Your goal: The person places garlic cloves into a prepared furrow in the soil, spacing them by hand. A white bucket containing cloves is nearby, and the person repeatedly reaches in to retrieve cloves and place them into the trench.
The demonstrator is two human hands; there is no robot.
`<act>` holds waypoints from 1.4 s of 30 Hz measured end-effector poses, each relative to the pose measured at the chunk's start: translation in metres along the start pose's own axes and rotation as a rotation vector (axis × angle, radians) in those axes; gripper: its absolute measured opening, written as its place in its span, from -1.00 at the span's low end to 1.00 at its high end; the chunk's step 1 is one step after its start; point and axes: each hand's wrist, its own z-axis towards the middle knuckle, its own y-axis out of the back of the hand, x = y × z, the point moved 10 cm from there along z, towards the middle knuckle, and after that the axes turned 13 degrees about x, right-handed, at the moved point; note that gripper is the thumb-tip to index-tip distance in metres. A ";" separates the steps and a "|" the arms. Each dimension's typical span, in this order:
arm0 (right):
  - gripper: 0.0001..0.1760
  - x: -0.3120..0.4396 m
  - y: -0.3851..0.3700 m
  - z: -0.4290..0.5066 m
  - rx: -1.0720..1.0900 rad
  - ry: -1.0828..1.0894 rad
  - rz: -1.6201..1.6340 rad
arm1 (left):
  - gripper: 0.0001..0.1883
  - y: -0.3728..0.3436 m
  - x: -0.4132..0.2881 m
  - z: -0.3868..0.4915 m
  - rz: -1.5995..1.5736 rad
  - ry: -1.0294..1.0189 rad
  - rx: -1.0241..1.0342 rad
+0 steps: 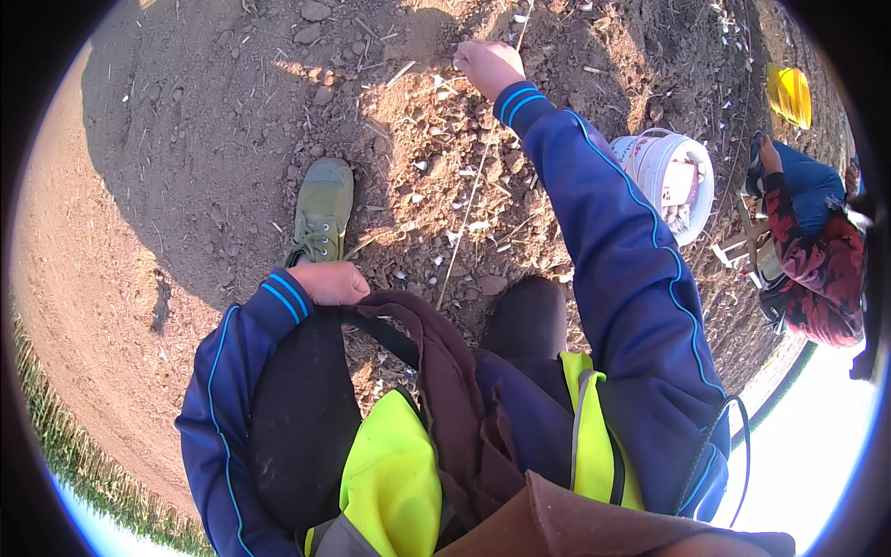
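My right hand [489, 68] reaches down to the soil, beside a thin taut string [473, 191]. Its fingers are curled and their tips hidden, so whether they hold anything does not show. Small white cloves, apparently garlic [420, 166], lie scattered in the loose soil [390, 132] along the string. My left hand [333, 283] is curled in a fist over my bent knee, against the end of a brown cloth band [418, 317]; a grip on it cannot be made out. A white plastic bucket [703, 167], tilted in view, holds white cloves and a printed packet [679, 182].
My green canvas shoe [326, 202] stands left of the string. At the right another person [814, 257] sits low by a wooden frame [745, 237], with a yellow container [790, 96] beyond. Tall grass [76, 445] edges the field at lower left.
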 end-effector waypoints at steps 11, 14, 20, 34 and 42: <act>-0.92 0.019 -0.025 0.009 -0.027 0.034 -0.173 | -0.68 0.001 0.003 0.000 -0.066 -0.012 -0.035; -0.90 0.022 -0.019 0.008 -0.030 0.022 -0.193 | -0.71 0.003 0.002 0.001 -0.062 -0.018 -0.028; -0.90 -0.062 0.075 -0.049 -0.854 -0.168 0.178 | -0.71 0.006 -0.004 -0.008 -0.124 -0.073 -0.079; -0.67 -0.198 -0.017 0.025 -0.319 -0.567 0.288 | -0.73 0.002 -0.002 -0.007 -0.255 -0.035 -0.012; -0.78 -0.167 0.044 -0.044 -0.925 -0.332 1.009 | -0.68 0.004 -0.002 -0.005 -0.179 -0.058 -0.025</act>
